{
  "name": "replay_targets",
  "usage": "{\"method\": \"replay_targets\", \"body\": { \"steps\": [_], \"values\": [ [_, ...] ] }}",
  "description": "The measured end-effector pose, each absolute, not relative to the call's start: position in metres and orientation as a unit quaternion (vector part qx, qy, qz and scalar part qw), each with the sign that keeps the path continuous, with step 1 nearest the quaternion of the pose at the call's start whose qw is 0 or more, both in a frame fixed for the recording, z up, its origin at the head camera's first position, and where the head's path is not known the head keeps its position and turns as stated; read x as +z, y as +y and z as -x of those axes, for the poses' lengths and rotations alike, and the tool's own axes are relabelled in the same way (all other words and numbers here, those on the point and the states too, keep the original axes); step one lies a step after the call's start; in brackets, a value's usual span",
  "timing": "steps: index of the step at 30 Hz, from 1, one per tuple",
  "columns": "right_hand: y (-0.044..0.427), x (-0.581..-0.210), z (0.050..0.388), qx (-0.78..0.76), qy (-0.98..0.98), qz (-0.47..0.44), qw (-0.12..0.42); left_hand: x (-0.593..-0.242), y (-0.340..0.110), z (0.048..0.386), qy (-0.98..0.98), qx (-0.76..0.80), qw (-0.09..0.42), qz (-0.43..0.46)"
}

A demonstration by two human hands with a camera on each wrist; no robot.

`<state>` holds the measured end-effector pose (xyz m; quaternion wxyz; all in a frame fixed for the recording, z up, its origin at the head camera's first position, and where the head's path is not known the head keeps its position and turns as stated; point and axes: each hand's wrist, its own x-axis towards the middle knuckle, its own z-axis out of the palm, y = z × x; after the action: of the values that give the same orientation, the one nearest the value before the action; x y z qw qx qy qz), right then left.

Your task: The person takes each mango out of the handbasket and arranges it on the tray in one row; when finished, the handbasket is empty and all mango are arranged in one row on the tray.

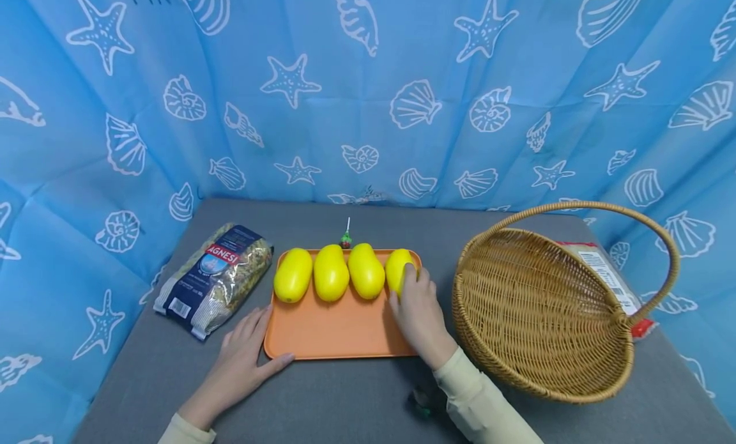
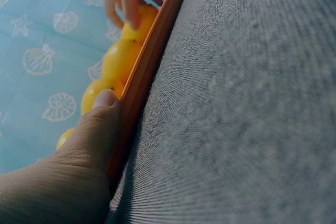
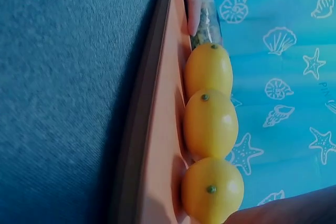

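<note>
An orange tray (image 1: 339, 332) carries a row of yellow mangoes along its far side. Around the rightmost mango (image 1: 398, 270) curl the fingers of my right hand (image 1: 421, 310), covering part of its right side. My left hand (image 1: 240, 361) rests at the tray's near left corner, fingers fairly straight along the left side. In the left wrist view, its thumb (image 2: 97, 124) lies against the tray's front rim (image 2: 137, 80). Three mangoes show clearly in the right wrist view, the nearest mango (image 3: 212, 190) at the bottom.
Left of the tray lies a pasta bag (image 1: 215, 278). A wicker basket (image 1: 535, 310) with a tall handle stands on the right, a red and white package (image 1: 609, 278) behind it. Beyond the tray is a small lollipop (image 1: 346, 238). A dark green object (image 1: 421, 400) lies near the right sleeve.
</note>
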<state>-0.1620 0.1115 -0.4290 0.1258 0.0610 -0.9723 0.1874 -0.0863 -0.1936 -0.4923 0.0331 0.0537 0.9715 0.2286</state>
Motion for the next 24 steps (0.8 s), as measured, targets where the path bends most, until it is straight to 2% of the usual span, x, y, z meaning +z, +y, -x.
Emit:
{"method": "replay_targets", "body": {
  "steps": [24],
  "values": [
    [0.113,-0.431,0.176,0.203,-0.973,-0.045,0.104,-0.493,-0.194,0.084,0.969,0.237,-0.007,-0.074]
  ]
}}
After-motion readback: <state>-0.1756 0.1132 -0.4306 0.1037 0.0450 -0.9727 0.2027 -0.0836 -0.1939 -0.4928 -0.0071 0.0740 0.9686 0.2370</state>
